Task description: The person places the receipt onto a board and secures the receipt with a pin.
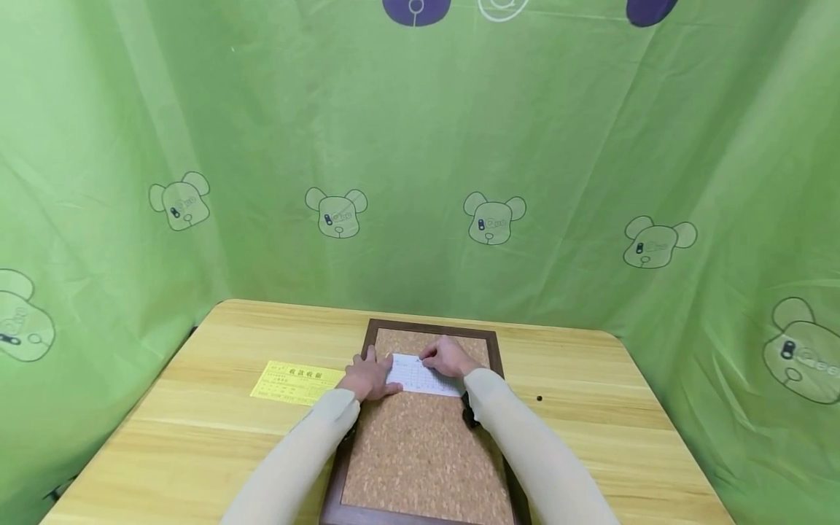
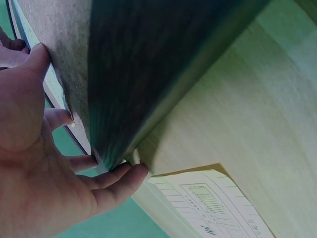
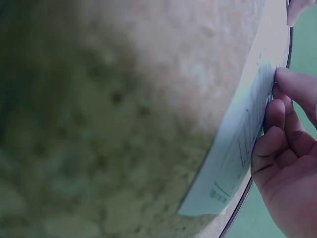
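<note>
A white printed slip (image 1: 420, 375) lies across the upper part of a framed cork board (image 1: 426, 452). My left hand (image 1: 370, 375) is spread over the slip's left end and the dark frame; its thumb rests on the slip's lower left corner. In the left wrist view, outer fingers of the left hand (image 2: 54, 163) reach over the frame's side. My right hand (image 1: 449, 357) bends its fingers at the slip's upper edge. In the right wrist view, thumb and forefinger of the right hand (image 3: 290, 144) pinch a small dark pin-like thing, mostly hidden, against the paper.
A yellow printed receipt sheet (image 1: 295, 383) lies on the wooden table (image 1: 197, 430) left of the board. One small round black thing (image 1: 539, 398) sits to the right of the board. Green cloth (image 1: 420, 270) hangs behind the table and at both sides.
</note>
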A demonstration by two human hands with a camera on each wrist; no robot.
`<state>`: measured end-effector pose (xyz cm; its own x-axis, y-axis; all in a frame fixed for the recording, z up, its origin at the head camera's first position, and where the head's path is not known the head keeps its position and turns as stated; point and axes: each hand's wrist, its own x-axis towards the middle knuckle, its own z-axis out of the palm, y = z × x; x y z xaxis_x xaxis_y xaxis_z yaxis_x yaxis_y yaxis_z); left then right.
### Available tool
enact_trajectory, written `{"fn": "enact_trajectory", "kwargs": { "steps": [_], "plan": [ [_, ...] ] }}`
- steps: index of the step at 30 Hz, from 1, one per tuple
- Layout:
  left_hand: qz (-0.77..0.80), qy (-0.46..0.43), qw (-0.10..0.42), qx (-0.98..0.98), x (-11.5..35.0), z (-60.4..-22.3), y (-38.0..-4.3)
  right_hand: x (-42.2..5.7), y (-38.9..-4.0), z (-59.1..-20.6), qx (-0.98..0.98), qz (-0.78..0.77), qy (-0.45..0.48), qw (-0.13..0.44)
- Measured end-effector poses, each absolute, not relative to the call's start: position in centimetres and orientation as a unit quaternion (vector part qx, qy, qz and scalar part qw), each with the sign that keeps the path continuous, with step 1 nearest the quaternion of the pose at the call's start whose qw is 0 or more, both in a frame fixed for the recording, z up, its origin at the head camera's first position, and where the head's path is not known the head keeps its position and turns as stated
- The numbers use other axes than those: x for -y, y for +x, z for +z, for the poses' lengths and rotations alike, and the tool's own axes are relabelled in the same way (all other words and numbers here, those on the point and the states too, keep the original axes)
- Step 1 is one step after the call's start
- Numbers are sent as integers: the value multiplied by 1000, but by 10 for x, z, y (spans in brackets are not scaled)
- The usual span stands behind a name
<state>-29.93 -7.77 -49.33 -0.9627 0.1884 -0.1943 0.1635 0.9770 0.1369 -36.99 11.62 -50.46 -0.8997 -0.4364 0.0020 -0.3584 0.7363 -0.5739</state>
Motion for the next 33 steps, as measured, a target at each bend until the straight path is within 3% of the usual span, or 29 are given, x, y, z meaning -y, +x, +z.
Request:
{"fn": "enact_trajectory", "kwargs": {
  "steps": [33],
  "plan": [
    [50,92,105,-989,78,-490,-297,-115,-371,-499,-947,-229,-216,58]
  ]
}}
